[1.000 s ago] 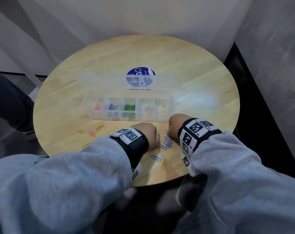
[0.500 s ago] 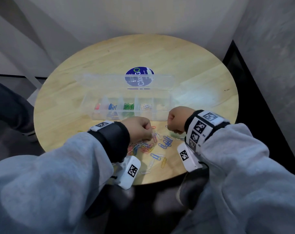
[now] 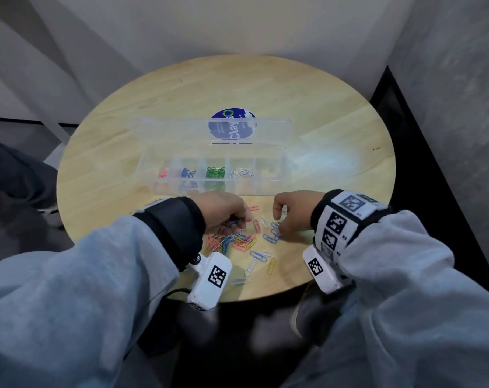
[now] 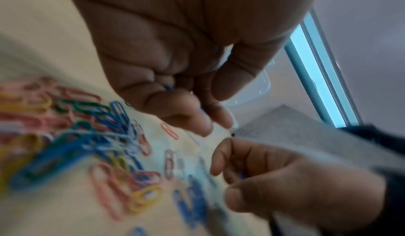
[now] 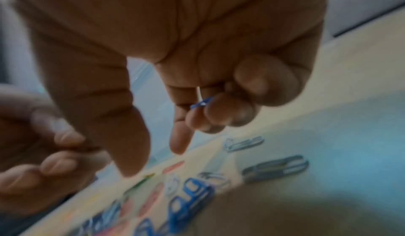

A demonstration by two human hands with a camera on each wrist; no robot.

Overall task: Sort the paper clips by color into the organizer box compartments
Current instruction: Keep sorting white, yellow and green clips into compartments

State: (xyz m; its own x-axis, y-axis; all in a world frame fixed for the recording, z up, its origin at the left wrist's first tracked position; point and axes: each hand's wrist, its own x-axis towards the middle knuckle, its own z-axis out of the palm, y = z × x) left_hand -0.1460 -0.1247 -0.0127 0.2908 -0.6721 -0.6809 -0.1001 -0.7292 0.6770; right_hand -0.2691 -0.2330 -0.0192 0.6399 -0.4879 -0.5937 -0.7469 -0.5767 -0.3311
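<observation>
Pale wood of the round counter [image 3: 120, 152] fills the middle of the head view, with the clear organizer box [image 3: 277, 179] lying open across its centre. Read from the left of the frame, red, blue, green and white clips are seen in successive compartments; whether the rightmost holds anything cannot be told. At lower left, the left hand [image 3: 223, 212] is curled over the mixed pile of paper clips [image 3: 232, 242], and in the left wrist view its fingers [image 4: 188, 111] are pressed together around a sliver of blue, apparently a blue clip. To the right of it, the right hand [image 3: 292, 211] is held above a cluster of blue clips [image 3: 272, 233]; a blue clip [image 5: 201, 102] is tucked under its curled fingers [image 5: 219, 115] while thumb and forefinger point down, spread apart.

Clips in the pile are interlocked, so a wrong colour could be dragged along. The tucked clip could slip out during the next pick.
</observation>
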